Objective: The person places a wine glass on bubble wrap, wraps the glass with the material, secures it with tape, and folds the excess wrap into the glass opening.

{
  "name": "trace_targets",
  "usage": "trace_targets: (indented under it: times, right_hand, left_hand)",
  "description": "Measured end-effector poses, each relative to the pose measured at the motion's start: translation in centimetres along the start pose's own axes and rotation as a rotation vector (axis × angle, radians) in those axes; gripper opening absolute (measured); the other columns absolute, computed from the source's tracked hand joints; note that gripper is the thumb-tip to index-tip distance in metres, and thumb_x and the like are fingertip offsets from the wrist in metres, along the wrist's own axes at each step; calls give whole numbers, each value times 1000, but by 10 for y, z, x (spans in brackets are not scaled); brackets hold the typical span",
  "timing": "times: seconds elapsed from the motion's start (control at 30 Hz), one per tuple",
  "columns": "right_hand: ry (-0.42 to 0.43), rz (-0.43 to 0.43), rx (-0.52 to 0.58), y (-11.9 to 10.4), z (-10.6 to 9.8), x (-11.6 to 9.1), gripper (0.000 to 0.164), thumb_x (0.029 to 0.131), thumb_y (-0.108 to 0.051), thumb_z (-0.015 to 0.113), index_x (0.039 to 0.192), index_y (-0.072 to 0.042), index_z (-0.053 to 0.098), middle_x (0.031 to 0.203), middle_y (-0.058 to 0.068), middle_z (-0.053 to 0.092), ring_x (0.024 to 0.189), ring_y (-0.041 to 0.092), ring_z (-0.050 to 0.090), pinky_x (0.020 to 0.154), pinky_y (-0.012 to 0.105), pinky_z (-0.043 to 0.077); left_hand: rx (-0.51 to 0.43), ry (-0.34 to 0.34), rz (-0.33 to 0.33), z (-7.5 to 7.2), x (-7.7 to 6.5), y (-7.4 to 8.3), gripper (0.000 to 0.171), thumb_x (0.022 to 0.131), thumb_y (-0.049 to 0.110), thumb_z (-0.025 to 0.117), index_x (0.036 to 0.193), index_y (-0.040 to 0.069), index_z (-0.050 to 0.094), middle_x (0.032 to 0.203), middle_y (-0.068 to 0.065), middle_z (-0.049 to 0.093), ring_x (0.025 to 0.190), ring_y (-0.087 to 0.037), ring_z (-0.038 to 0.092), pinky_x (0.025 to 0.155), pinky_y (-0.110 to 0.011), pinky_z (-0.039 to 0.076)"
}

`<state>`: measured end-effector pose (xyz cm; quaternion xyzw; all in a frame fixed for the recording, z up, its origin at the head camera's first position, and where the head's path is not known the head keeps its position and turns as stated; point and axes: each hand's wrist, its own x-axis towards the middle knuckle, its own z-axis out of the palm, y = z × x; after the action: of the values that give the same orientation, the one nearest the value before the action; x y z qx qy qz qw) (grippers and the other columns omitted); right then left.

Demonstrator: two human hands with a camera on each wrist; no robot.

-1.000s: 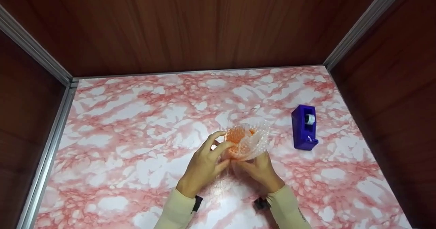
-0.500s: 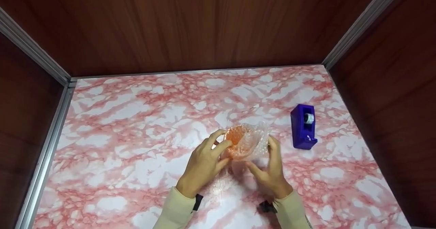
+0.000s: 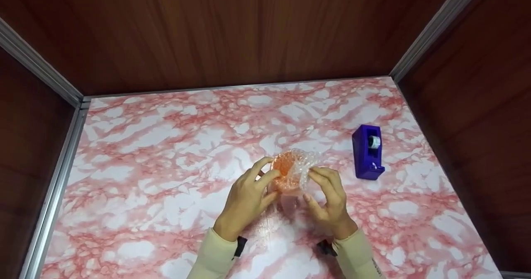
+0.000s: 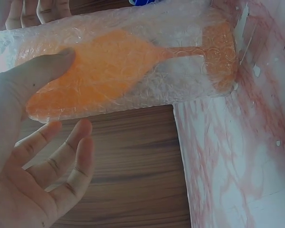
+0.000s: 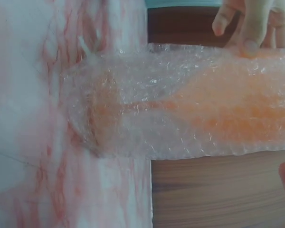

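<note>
An orange stemmed goblet [image 3: 284, 163] is wrapped in clear bubble wrap [image 3: 305, 162] and stands upright, its foot down at the marbled table. In the left wrist view the orange bowl [image 4: 104, 71], thin stem and foot show through the bubbles. My left hand [image 3: 247, 192] holds the wrapped bowl from the left side, thumb pressed on the wrap. My right hand [image 3: 332, 198] is at the right of the top, fingertips pressing the loose upper wrap inward over the rim, thumb lower and apart from them. The right wrist view shows the wrapped stem [image 5: 147, 105] side-on.
A purple tape dispenser [image 3: 368, 152] with a roll of clear tape [image 3: 374, 142] stands on the table to the right of the hands. Dark wood panels [image 3: 232, 34] rise behind and at both sides of the pink-and-white marbled table [image 3: 166, 138], with metal corner rails.
My right hand has risen from low on the wrapped goblet to its top right, and the loose wrap is now folded leftward. The left hand keeps its hold.
</note>
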<state>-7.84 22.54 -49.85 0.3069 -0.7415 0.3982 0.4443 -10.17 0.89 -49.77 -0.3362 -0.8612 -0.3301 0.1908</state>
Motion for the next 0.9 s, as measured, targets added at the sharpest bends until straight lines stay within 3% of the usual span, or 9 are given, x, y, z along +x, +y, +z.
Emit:
trace_targets:
  times: [0.17,0.37,0.6,0.73,0.9]
  right_hand:
    - [-71,-18,-76,7,1,-11,48,98,-36,59,111,9,69,107,25,64,91,39,57,86,38,46]
    - [-182,-51,-189,10,-3,-14,45,93,-40,67,117,-1,72,113,18,65,89,33,58,77,41,47]
    - [-276,-116,-294,13,-10,-5,46,88,-45,71,107,-3,72,114,17,66,79,31,55,67,42,48]
    - [-375,-129,-334,12,-14,4,44,85,-46,73,100,-4,69,114,15,66,76,29,53,64,41,47]
    - [-508,-144,-358,12,-16,19,40,89,-48,69,94,-8,67,108,11,64,75,27,52,61,40,47]
  left_hand:
    - [0,-3,0,-1,-2,-1,44,76,18,89,115,17,68,143,-6,49,98,-18,63,75,-32,55]
    - [17,-6,5,-1,-3,-1,46,77,18,88,118,17,68,143,-8,49,97,-18,63,74,-33,55]
    - [-3,8,11,3,-3,-2,40,79,17,86,116,16,69,142,-6,50,96,-17,64,74,-30,55]
    - [-21,12,13,4,-4,-2,40,81,19,84,118,14,69,142,-6,50,97,-17,65,75,-30,55]
    - [-14,29,13,4,-6,-3,48,81,20,84,125,12,68,144,-6,50,97,-18,65,73,-34,55]
